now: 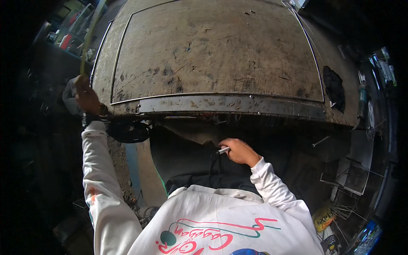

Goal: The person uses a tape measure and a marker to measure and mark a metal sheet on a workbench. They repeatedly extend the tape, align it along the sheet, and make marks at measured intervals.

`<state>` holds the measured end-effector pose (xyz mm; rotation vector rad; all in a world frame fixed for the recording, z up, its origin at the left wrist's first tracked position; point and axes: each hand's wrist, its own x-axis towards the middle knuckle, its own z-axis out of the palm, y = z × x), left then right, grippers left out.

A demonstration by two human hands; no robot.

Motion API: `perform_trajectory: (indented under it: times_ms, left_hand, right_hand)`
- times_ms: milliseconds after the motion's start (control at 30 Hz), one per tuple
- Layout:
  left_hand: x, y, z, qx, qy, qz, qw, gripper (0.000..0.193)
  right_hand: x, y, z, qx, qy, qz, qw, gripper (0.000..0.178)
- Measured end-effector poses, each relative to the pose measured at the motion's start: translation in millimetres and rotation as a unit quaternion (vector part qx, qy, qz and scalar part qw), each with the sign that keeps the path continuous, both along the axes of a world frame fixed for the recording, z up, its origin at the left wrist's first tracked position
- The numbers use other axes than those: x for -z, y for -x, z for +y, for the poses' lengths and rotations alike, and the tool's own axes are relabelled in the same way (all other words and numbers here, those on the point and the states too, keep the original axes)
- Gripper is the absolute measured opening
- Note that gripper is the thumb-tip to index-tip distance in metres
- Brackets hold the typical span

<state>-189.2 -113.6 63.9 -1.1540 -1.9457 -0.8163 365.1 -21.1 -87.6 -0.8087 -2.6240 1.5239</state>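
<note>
The right hand point(239, 151) is clenched on a short metal rod point(223, 150) whose tip sticks out to its left, just under the near edge of the bench point(212, 55). The left hand point(87, 97) grips a yellow-green strip point(90, 36) at the bench's left corner, the strip rising away from it. Between the hands runs the steel edge rail point(229, 104); beyond it the worn benchtop lies open. A black rag point(333, 87) sits far right.

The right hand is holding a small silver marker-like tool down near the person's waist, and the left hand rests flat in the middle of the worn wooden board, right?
Not quite. The head view shows the left hand out at the left edge of the wooden board, gripping a thin yellowish strip, not resting at the board's middle. The right hand does hold the small silver tool near the waist.
</note>
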Motion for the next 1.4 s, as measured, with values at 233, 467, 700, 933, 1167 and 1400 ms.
perform_trajectory:
  times_ms: [233,467,700,933,1167,1400]
  left_hand:
    - [-97.1,6.0,-65.4,-0.030,-0.145,-0.066,0.987,0.031]
    - [-107.7,-57.8,-56.7,-0.049,-0.010,0.170,0.984,0.017]
    - [-22.8,-196.4,-39.9,0.079,-0.155,-0.549,0.818,0.050]
    - [92.5,-203.1,-80.2,0.045,-0.118,-0.622,0.773,0.039]
    - [120.3,-228.7,-90.1,0.053,-0.119,-0.731,0.670,0.030]
    - [97.1,-256.3,-44.6,0.182,-0.071,-0.771,0.606,0.032]
  right_hand:
    - [-65.0,-0.2,-18.5,0.094,-0.082,0.114,0.986,0.020]
    - [-79.5,143.1,-31.3,0.146,0.327,0.287,0.888,0.042]
    - [-4.1,172.6,-94.2,0.103,0.647,0.203,0.728,0.084]
    - [-16.6,138.0,-83.5,0.055,0.486,0.174,0.855,0.052]
    - [-57.9,29.0,-40.2,-0.003,0.185,0.113,0.976,0.051]
    - [-70.6,-73.4,-4.2,0.037,0.244,-0.017,0.969,0.056]
